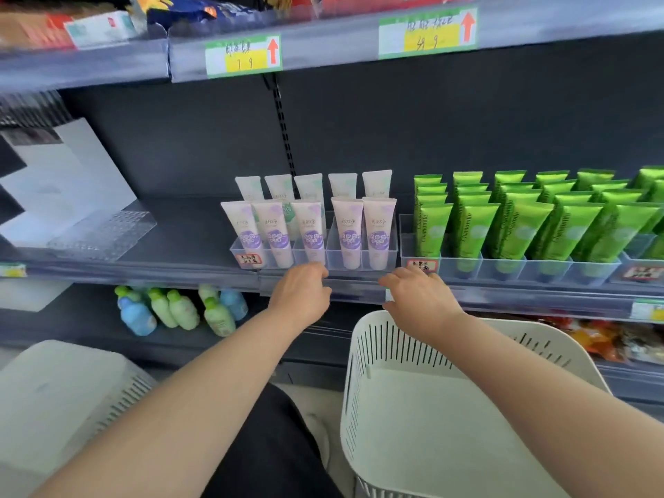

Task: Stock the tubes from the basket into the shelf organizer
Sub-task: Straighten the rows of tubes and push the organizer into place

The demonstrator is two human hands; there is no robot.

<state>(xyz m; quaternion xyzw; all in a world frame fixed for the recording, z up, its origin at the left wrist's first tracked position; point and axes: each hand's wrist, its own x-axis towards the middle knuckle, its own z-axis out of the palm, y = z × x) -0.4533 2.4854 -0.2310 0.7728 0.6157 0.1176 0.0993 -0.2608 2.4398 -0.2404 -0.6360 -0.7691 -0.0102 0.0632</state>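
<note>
Tubes (347, 231) upright in organizer (334, 258), basket (363, 368) bare

Tubes (346, 228) crowd the organizer (332, 262); shelf (187, 228) to its left open.

I see a dark grey shop back panel (467, 113) with a black slotted upright (284, 138) running down it. Green-and-yellow price tags (243, 56) with red arrows sit on the upper shelf edge (341, 41). Small blue and pale green bottles (176, 309) stand on the lower shelf (82, 325).
</note>
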